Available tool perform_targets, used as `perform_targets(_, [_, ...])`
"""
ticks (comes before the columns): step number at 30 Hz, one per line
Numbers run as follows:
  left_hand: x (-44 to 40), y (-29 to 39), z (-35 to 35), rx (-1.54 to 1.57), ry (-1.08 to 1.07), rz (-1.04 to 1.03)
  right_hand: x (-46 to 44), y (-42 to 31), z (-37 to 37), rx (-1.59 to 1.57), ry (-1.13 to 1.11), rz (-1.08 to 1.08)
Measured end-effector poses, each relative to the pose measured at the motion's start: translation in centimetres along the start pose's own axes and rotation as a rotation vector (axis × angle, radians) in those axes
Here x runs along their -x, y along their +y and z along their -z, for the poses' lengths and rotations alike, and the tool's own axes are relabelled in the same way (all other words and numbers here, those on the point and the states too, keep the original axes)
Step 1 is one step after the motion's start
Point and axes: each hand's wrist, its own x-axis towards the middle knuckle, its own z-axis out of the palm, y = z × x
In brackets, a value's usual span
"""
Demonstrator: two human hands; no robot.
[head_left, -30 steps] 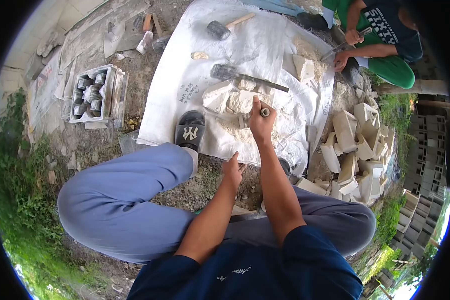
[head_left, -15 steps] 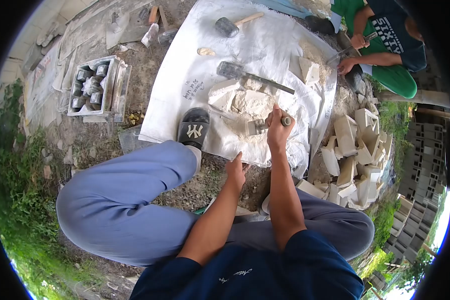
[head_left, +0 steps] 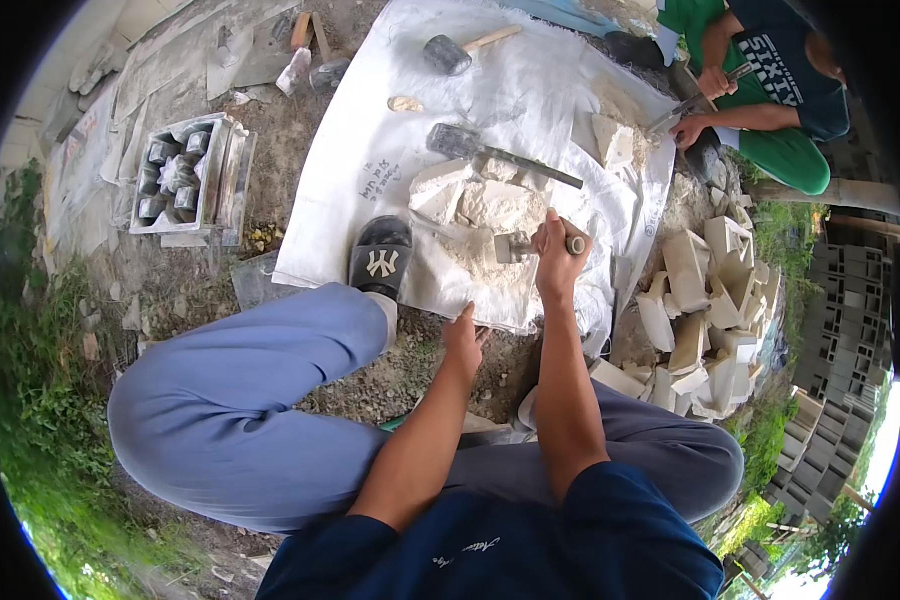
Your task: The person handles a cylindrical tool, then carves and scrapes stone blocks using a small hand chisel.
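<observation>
My right hand is wrapped round the handle of a scraper, whose flat blade points left over pale powder on the white sheet. At the sheet's near edge is my left hand, its fingers touching the edge; what they hold, if anything, is hidden. Just beyond the scraper lie broken cream-coloured blocks. A dark-headed hammer lies behind them, its long handle slanting right. Farther back rests a black mallet with a wooden handle.
Another person in green trousers works at the upper right with a tool. Cream blocks are heaped at the right. A metal mould stands at the left. My sandalled foot rests on the sheet's near left part.
The scraper and my right hand have moved right and slightly toward me since the earliest frame, away from the blocks. My left hand stays at the sheet's near edge.
</observation>
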Motion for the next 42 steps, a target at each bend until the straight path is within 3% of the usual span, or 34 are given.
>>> perform_targets(4, [0.8,-0.6,0.1,0.013,0.041,-0.012,-0.2,-3.9,-0.7,-0.036,0.018,0.011])
perform_targets(7, [0.5,-0.7,-0.4,0.001,0.038,0.005,0.8,1.1,-0.7,0.129,-0.005,-0.039])
perform_targets(8, [0.4,-0.8,-0.6,-0.004,0.028,-0.002,1.4,5.5,0.5,0.372,-0.126,0.096])
perform_targets(10, [-0.3,-0.8,-0.7,-0.063,0.126,-0.001,2.1,3.0,-1.6,0.416,-0.206,0.053])
perform_targets(11, [0.0,-0.8,-0.3,-0.041,0.035,-0.010,2.1,2.9,-1.6,0.344,-0.161,-0.006])
perform_targets(16, [0.6,-0.9,0.8,-0.003,0.017,-0.003,1.1,-1.4,-1.6,-0.144,-0.043,-0.093])
perform_targets(19, [0.1,-0.6,0.1,0.000,0.022,0.003,1.8,-0.1,-1.9,-0.006,-0.164,-0.048])
perform_targets(21, [0.3,-0.9,0.0,0.012,0.039,0.015,2.6,4.8,-1.6,0.176,-0.199,-0.037])
perform_targets(22, [0.5,-0.9,-0.1,-0.007,0.028,-0.003,2.7,5.6,-1.4,0.173,-0.191,0.037])
perform_targets(24, [0.6,-0.5,-0.1,-0.023,0.019,-0.026,1.6,5.1,-1.8,-0.050,-0.178,-0.084])
perform_targets(31, [0.3,-0.6,0.6,0.001,0.025,0.006,1.4,-1.5,-2.1,-0.086,-0.123,-0.046])
perform_targets(34, [-0.2,-1.0,0.5,0.001,0.031,0.014,1.5,1.4,-1.8,-0.078,-0.135,-0.065])
perform_targets(35, [-0.4,-0.9,0.1,-0.011,0.043,0.011,1.7,3.4,-1.6,0.214,-0.221,-0.039])
perform_targets(36, [-0.5,-0.8,-0.3,-0.016,0.029,0.001,1.9,6.3,-0.9,0.290,-0.274,0.067])
perform_targets(38, [-0.7,-1.0,-0.3,-0.050,0.110,-0.042,0.9,4.3,-1.9,0.192,-0.313,-0.100])
perform_targets(40, [1.9,0.0,-1.0,-0.094,0.072,-0.085,-0.2,3.3,-1.9,0.217,-0.342,-0.091])
perform_targets(42, [3.4,0.8,-1.9,-0.146,0.350,-0.211,-1.4,1.8,-0.1,0.345,-0.419,-0.165])
